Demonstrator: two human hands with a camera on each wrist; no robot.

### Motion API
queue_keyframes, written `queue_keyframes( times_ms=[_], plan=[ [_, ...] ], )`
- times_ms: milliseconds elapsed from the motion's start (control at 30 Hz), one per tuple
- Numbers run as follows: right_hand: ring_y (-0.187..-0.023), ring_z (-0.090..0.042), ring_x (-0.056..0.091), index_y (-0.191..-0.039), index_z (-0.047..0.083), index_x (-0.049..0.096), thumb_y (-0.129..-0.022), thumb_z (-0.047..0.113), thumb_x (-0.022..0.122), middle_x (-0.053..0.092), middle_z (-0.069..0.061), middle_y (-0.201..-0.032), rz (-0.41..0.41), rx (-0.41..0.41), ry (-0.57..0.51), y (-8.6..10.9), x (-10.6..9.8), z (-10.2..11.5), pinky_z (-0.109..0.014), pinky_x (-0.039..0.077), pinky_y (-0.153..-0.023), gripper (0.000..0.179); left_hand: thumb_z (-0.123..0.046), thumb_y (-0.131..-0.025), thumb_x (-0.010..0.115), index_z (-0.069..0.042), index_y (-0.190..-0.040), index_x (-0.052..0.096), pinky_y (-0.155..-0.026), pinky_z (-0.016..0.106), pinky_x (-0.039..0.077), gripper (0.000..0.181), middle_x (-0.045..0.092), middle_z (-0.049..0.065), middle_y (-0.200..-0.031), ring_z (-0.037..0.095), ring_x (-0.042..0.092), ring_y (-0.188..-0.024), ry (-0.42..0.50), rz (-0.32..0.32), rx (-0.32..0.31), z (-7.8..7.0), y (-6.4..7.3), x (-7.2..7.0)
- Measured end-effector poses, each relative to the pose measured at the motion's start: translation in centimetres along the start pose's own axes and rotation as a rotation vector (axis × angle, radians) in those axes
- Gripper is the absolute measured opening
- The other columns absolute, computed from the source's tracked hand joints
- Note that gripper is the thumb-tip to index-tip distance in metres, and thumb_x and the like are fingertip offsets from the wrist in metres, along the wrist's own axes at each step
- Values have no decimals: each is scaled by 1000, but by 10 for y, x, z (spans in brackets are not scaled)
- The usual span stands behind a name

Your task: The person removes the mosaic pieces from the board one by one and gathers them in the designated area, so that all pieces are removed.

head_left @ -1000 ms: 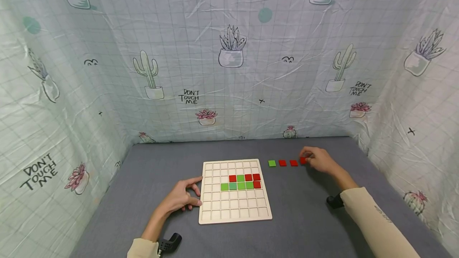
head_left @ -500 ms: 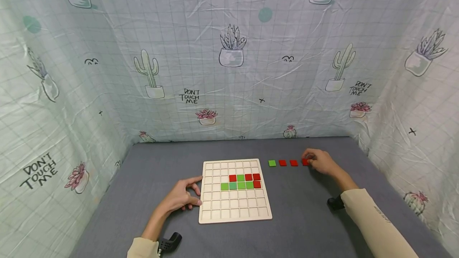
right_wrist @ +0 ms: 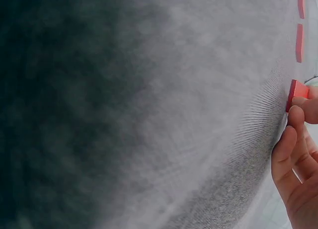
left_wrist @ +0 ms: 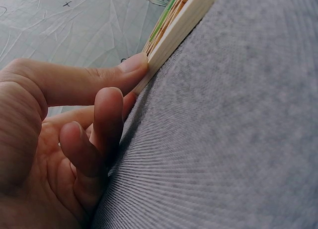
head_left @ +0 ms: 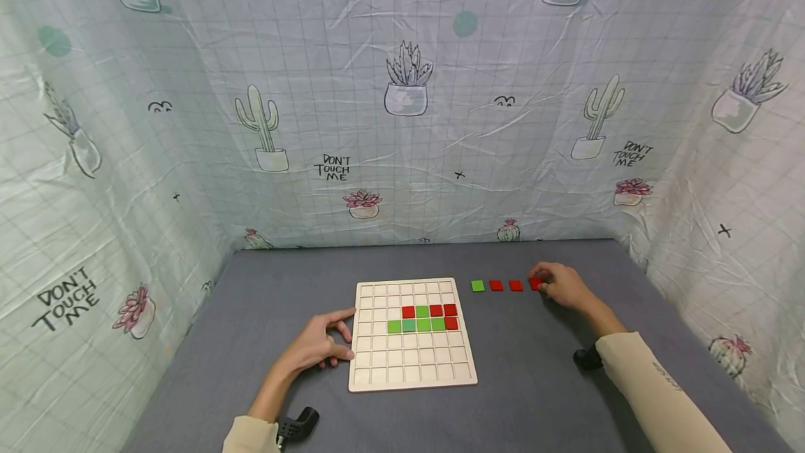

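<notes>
A square wooden grid board (head_left: 411, 372) lies on the grey cloth, with red and green tiles in two of its rows. Against the board's left edge rest the thumb and index finger of my left hand (head_left: 317, 343), spread apart; its other fingers bend loosely below, as the left wrist view shows. My right hand (head_left: 562, 284) is at the right end of a row of loose tiles. It pinches a red tile (right_wrist: 298, 90) between thumb and fingertips, low at the cloth. In the head view the fingers partly cover that red tile (head_left: 535, 284).
Left of the right hand, a green tile (head_left: 478, 286) and two red tiles, the nearer one (head_left: 516, 286) close to the fingers, lie in line. Grey cloth (head_left: 516, 383) covers the table. A cactus-print curtain (head_left: 459, 138) hangs behind and at both sides.
The red tile at my right fingertips has shifted slightly right, opening a wider gap from the neighbouring red tile. My left hand and the board have stayed put.
</notes>
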State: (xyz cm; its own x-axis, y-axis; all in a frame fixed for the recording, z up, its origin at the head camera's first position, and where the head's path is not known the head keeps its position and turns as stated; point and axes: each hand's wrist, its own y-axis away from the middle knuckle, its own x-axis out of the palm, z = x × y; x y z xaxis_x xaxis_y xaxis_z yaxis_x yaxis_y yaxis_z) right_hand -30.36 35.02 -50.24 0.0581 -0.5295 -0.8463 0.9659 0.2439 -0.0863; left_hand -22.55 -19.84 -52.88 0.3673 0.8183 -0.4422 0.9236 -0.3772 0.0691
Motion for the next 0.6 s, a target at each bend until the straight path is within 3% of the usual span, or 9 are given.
queue_keyframes(
  times_ms=[200, 400, 600],
  plan=[
    [-73, -17, 64, -113, 0, 74, -91, -3, 66, 72, -22, -105, -27, -27, 27, 0, 1, -1, -32, 49, -63, 23, -8, -75, 88, -4, -153, 48, -39, 28, 42, 88, 65, 10, -95, 14, 60, -49, 2, 0, -1, -1, 0, 0],
    [-102, -42, 66, -112, 1, 77, -91, -2, 67, 74, -21, -106, -30, -9, 54, 1, 1, 2, -55, 52, -83, 24, -9, -74, 88, -4, -154, 48, -39, 27, 42, 89, 66, 12, -96, 12, 60, -49, 15, 1, -10, -1, -1, 0],
    [-105, -45, 65, -114, 0, 77, -91, -1, 66, 74, -22, -108, -6, 3, 66, 1, 0, 4, -59, 51, -86, 25, -8, -74, 88, -3, -153, 48, -39, 28, 42, 89, 65, 14, -97, 13, 60, -49, 21, -1, 2, -2, 0, 0]
  ],
)
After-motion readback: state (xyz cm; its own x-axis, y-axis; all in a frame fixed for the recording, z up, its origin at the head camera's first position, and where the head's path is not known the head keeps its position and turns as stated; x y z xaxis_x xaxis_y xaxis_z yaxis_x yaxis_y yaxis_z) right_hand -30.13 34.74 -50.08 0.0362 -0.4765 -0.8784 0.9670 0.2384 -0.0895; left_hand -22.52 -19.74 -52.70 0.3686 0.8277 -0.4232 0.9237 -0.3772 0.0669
